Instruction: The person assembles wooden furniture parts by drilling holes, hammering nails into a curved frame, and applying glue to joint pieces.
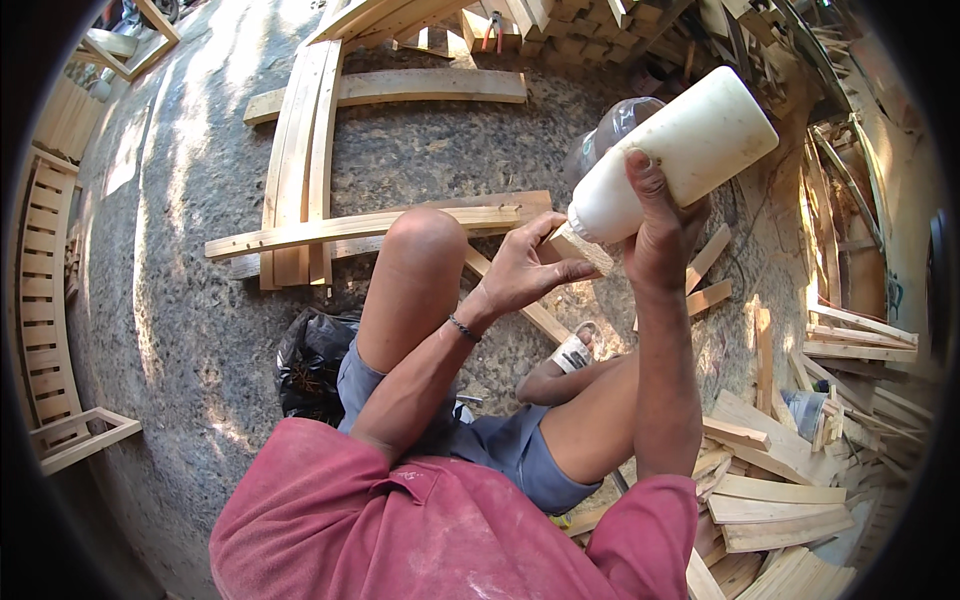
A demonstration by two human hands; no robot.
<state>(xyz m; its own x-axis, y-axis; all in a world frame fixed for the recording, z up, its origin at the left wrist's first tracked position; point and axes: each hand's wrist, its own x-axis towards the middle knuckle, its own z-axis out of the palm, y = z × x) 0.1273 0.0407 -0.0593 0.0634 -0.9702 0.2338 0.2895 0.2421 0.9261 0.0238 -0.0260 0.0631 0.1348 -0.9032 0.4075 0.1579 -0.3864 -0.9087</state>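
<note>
Head view: I look down on a seated person working over a rough concrete floor point(180, 300).
Bottle: white plastic bottle point(680, 150), tilted with its mouth end down and to the left, raised above the knees, toward the upper right of the floor.
Right hand: right hand point(660, 235) is wrapped around the bottle's lower end, fingers closed on it.
Wood piece: small wooden strip point(580, 250) sits just under the bottle's mouth; I cannot tell whether the two touch.
Left hand: left hand point(525, 270) pinches the strip, thumb and fingers closed on it.
Clear bottle: clear plastic bottle point(615, 125) lies just behind the white one.
Frame: curved wooden slats point(300, 160) lie crossed on the floor beyond the left knee.
Offcuts: heap of wood offcuts point(770, 490) along the floor's right edge.
Bag: black plastic bag point(310, 360) beside the left thigh.
Bench: slatted wooden frame point(45, 290) at the left edge.
</note>
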